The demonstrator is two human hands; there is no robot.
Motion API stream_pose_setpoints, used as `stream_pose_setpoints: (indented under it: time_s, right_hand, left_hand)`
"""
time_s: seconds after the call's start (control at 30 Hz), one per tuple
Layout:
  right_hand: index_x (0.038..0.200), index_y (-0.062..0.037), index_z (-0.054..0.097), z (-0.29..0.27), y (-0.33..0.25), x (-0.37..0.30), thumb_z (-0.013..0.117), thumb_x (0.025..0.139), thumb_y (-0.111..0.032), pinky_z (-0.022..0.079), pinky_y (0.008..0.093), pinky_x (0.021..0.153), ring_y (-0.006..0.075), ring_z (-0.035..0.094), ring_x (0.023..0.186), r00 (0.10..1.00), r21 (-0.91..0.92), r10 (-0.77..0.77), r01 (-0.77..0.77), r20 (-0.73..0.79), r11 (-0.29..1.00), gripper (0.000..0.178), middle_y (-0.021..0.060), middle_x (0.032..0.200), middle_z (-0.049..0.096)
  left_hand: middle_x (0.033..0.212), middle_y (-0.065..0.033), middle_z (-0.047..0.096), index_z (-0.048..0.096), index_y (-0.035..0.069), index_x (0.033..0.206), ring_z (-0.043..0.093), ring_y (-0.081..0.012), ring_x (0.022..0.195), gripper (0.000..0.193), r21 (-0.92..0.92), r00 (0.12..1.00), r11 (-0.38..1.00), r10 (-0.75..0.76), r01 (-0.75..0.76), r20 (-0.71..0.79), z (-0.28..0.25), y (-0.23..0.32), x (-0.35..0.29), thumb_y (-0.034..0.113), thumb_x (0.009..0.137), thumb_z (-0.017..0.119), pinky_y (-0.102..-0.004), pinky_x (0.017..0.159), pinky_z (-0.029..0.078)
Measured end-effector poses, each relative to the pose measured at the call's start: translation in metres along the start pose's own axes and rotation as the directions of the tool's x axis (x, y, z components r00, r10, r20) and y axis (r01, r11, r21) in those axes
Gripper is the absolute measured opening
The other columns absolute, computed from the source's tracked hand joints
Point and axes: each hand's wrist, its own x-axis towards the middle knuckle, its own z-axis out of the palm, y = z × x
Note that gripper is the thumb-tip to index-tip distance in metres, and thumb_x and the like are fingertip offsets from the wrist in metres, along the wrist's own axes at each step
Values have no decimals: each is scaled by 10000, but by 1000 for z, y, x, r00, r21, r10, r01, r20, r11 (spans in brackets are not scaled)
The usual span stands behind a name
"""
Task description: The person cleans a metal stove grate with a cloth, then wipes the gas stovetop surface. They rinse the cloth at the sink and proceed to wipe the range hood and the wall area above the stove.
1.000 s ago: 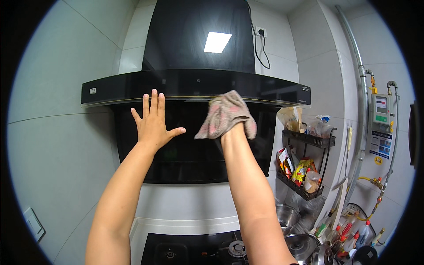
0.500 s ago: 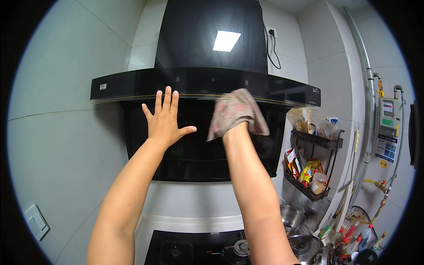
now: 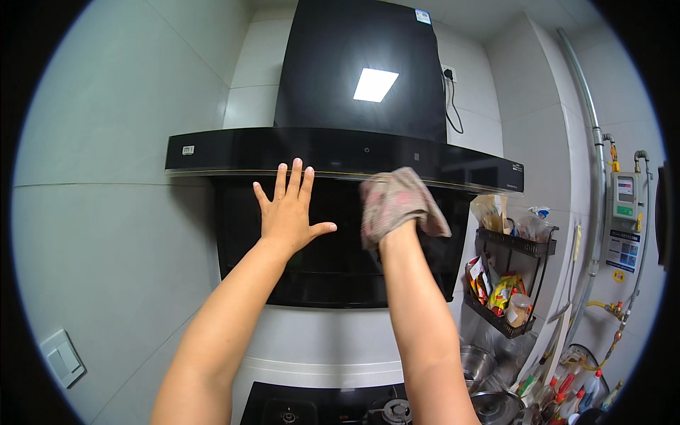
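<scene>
My left hand (image 3: 287, 216) is open against the dark front of the range hood (image 3: 241, 154), fingers spread and thumb pointing right. To its right, a greyish-brown cloth with pink patches (image 3: 400, 202) lies over the hood's lower front, just below the thin gold trim line. My right hand (image 3: 398, 232) holds this cloth. Its fingers are hidden beneath the fabric, which is slightly blurred, and only the wrist area shows. Both forearms reach up from the lower edge.
Below the hood sits a black gas stove (image 3: 312, 405). At right hangs a two-tier black rack (image 3: 516, 242) with packets and a jar, above metal pots (image 3: 478, 365) and bottles (image 3: 588, 389). A gas meter (image 3: 625, 195) and pipes line the right wall; a switch (image 3: 62, 358) is at left.
The whole view has shifted, so the hood and both arms appear lower and farther right. Against the hood, my left hand stays put and the cloth is in nearly the same place.
</scene>
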Motion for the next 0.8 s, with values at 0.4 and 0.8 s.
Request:
stream_pose_setpoints:
  time_s: [0.4, 0.8]
  right_hand:
    - [809, -156, 714, 20, 12, 3, 626, 768, -274, 509, 317, 698, 172, 661, 842, 943, -71, 202, -228, -264, 971, 153, 14, 843, 694]
    - [946, -206, 673, -2, -58, 10, 560, 781, -396, 431, 306, 828, 188, 577, 969, 989, -215, 2, -34, -149, 976, 277, 46, 1024, 637]
  left_hand:
    - [1566, -79, 127, 216, 145, 1488, 102, -295, 1442, 1048, -53, 994, 994, 88, -91, -59, 2, -11, 1, 675, 693, 646, -690, 1060, 138]
    - [1563, -31, 153, 229, 139, 1483, 133, -267, 1437, 995, -44, 978, 978, 199, -202, -63, 2, -44, -1, 552, 712, 703, -682, 1067, 150]
